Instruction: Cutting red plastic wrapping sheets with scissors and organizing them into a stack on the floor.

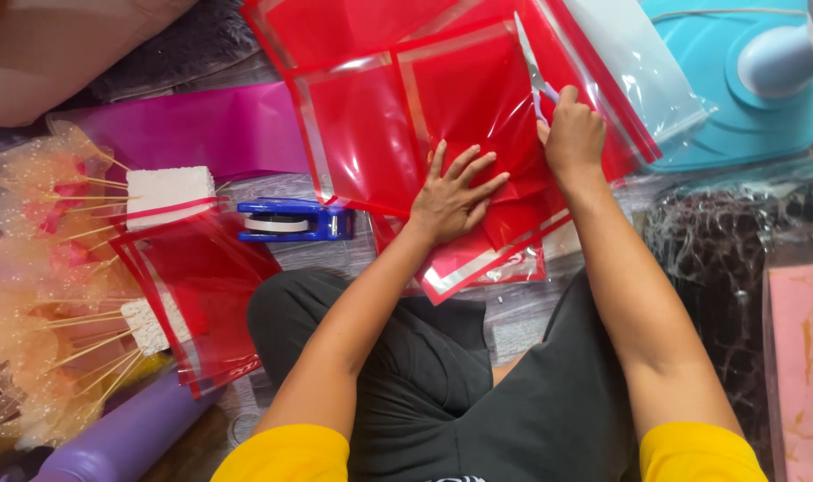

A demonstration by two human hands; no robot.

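My left hand [454, 193] lies flat, fingers spread, on a stack of red transparent wrapping sheets [371, 134] spread on the floor in front of my knees. My right hand [573, 134] is closed around a pair of scissors [533, 73] whose blades point away from me and sit in the red sheet along a cut line. The scissor handles are mostly hidden inside my fist.
A blue tape dispenser [292, 220] lies left of my left hand. Further left are white foam blocks [168, 192] stuck with wooden skewers [94, 344], more red sheets [201, 295], a magenta sheet [201, 129] and a purple roll [130, 433]. A turquoise fan base [737, 98] and dark and pink marbled paper [799, 357] are on the right.
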